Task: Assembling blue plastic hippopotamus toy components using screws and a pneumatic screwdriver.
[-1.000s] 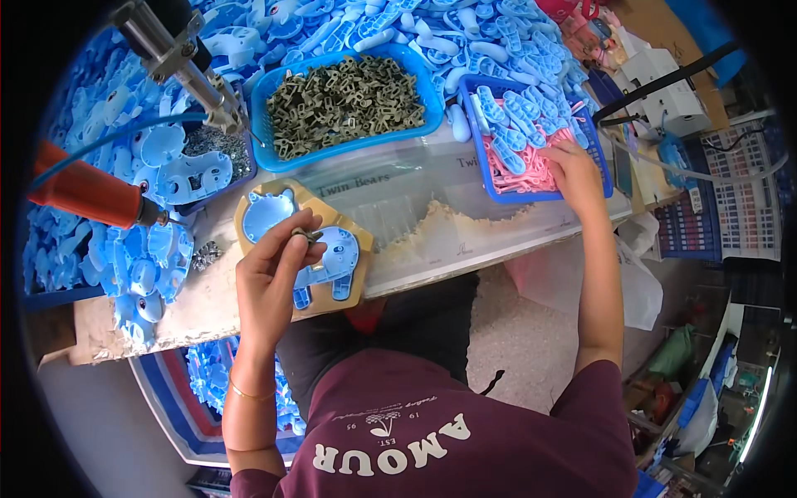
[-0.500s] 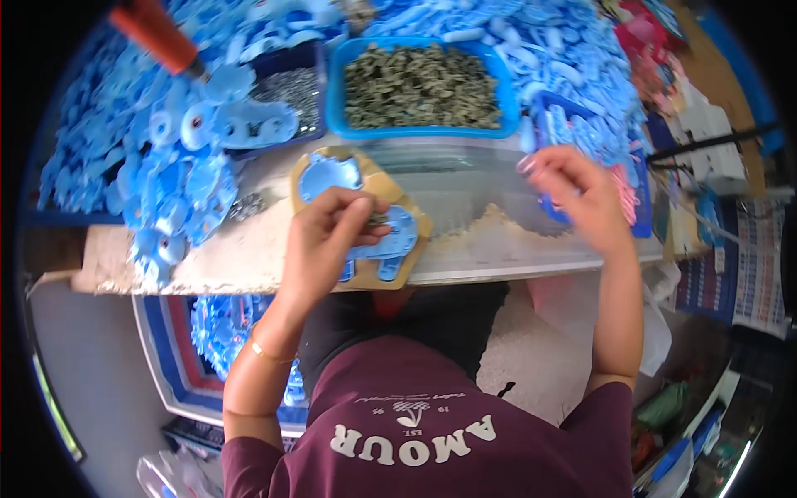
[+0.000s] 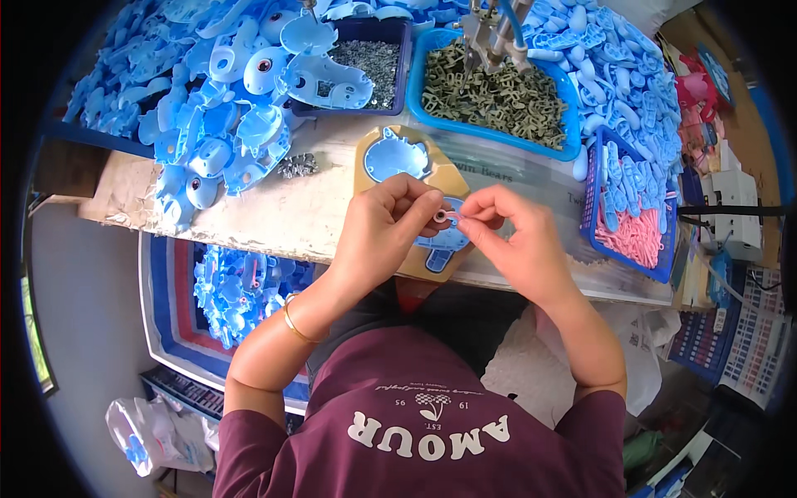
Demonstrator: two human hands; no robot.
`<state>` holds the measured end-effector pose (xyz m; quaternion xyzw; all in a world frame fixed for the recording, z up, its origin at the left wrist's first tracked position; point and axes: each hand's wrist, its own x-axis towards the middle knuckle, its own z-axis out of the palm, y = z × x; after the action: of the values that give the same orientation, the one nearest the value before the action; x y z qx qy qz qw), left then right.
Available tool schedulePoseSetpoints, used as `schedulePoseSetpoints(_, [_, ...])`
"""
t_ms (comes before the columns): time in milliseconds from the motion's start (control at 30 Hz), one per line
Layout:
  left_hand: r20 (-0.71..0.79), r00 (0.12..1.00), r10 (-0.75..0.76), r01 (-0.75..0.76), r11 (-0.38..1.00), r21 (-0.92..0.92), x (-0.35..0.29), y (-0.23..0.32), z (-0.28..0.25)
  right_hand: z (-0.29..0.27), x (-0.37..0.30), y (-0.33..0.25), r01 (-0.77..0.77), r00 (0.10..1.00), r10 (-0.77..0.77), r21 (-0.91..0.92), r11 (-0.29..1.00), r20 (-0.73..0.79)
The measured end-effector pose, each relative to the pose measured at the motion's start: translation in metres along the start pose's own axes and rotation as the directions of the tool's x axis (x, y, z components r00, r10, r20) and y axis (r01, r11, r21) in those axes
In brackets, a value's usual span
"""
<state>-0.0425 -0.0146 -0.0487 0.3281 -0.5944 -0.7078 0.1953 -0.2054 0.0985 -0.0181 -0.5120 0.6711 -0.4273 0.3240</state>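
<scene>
My left hand [image 3: 388, 222] and my right hand [image 3: 516, 241] meet fingertip to fingertip above a tan holding block [image 3: 365, 176]. My right thumb and forefinger pinch a small pink plastic piece [image 3: 452, 217]. At the left fingertips is a small ring [image 3: 441, 216] with a dark middle; whether it belongs to the pink piece I cannot tell. Those left fingers are closed, and what else they hold is hidden. One blue shell half [image 3: 397, 158] lies in the block's far hollow. Another blue shell [image 3: 448, 238] sits in the near part, partly covered by my hands.
Behind stand a blue tray [image 3: 419, 91] of olive-grey clips and a dark bin [image 3: 404, 70] of small metal parts. A blue basket [image 3: 591, 187] at right holds pink and blue pieces. Blue shells [image 3: 212, 158] pile up at left; metal tool ends [image 3: 498, 37] hang above the tray.
My right hand has come left from beside the basket to meet my left hand, now with a pink piece in its fingers. The whole view has shifted; the orange tool body has left it.
</scene>
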Motion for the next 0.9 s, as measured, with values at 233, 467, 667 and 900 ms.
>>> schedulePoseSetpoints(233, [0.060,0.996,-0.071,0.078,0.987,-0.140,0.000,-0.001,-0.008,0.010,-0.006,-0.003,0.079,0.991,-0.090,-0.107,0.991,-0.104])
schedulePoseSetpoints(467, [-0.074,0.978,0.193,-0.166,0.946,0.277,-0.010,0.006,0.003,0.026,-0.007,-0.001,0.158,0.962,-0.208,-0.264,0.952,-0.174])
schedulePoseSetpoints(667, [-0.096,0.991,0.094,-0.091,0.995,0.037,-0.008,0.001,-0.005,0.029,-0.010,-0.003,0.076,0.968,-0.128,-0.235,0.969,-0.215])
schedulePoseSetpoints(900, [0.123,0.992,-0.037,0.055,0.987,-0.150,-0.008,0.003,-0.021,0.013,-0.004,-0.011,-0.021,1.000,0.021,0.047,0.999,-0.002])
